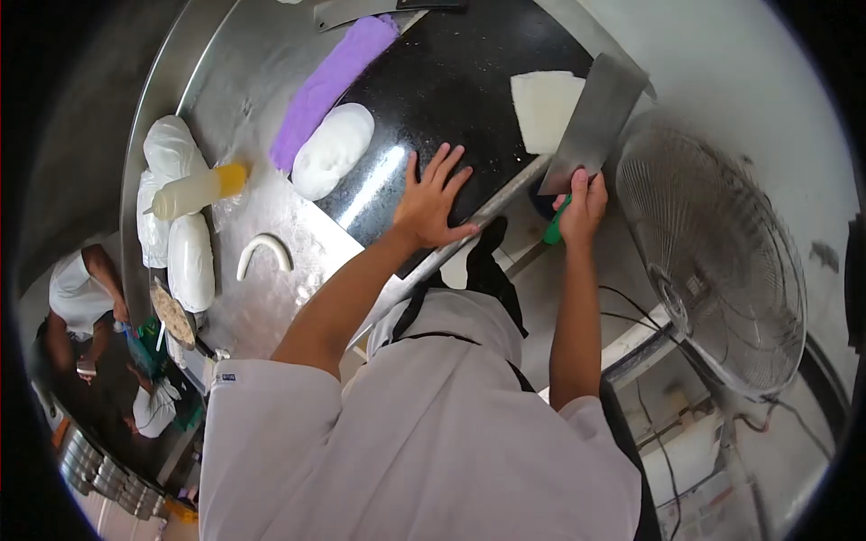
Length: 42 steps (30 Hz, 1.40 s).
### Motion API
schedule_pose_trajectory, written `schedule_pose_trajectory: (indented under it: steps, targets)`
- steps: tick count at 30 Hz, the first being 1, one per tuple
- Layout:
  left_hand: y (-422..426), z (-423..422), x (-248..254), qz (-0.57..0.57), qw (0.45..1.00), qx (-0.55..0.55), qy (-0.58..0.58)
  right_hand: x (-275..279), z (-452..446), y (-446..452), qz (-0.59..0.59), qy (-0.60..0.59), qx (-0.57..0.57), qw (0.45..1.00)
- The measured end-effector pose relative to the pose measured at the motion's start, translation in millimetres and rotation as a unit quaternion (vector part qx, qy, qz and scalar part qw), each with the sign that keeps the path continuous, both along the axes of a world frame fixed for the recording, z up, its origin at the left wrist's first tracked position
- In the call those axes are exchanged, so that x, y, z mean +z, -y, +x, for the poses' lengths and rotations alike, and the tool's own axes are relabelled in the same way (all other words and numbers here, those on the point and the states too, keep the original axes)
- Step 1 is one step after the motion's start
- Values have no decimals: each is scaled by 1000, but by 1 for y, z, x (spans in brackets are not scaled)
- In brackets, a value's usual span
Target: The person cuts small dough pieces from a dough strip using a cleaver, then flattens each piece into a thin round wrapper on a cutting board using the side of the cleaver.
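My left hand lies on the black board near its front edge, fingers spread and holding nothing. My right hand grips a cleaver by its green handle, beyond the board's edge. The broad blade points up and overlaps one side of a flat white piece; whether that is cloth or dough I cannot tell. Left of my left hand, a white oval mound with a powdery look rests at the board's edge. A purple towel stretches out above it.
A curved white strip lies on the metal counter. Further left are a squeeze bottle and several plastic-wrapped white rolls. Another blade lies at the top. A fan stands at right; people are at far left.
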State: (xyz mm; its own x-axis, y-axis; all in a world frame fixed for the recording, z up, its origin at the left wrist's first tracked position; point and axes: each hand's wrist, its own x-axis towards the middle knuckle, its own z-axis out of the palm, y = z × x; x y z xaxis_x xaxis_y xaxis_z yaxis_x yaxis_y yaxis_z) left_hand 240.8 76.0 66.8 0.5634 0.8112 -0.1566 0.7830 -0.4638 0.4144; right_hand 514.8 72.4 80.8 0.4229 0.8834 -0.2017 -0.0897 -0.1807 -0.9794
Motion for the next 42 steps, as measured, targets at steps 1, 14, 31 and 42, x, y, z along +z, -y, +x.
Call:
schedule_pose_trajectory:
  steps: [1,14,31,42]
  targets:
    - [0,0,1,-4,1000,6,21,-21,11,-8,-124,95,44,987]
    - [9,-3,-12,52,984,70,155,-33,20,8,-284,269,96,915]
    - [3,-34,-24,187,962,15,198,21,-116,271,-349,175,48,919]
    - [29,-37,-12,129,991,-30,-35,12,-139,137,-240,367,358,824]
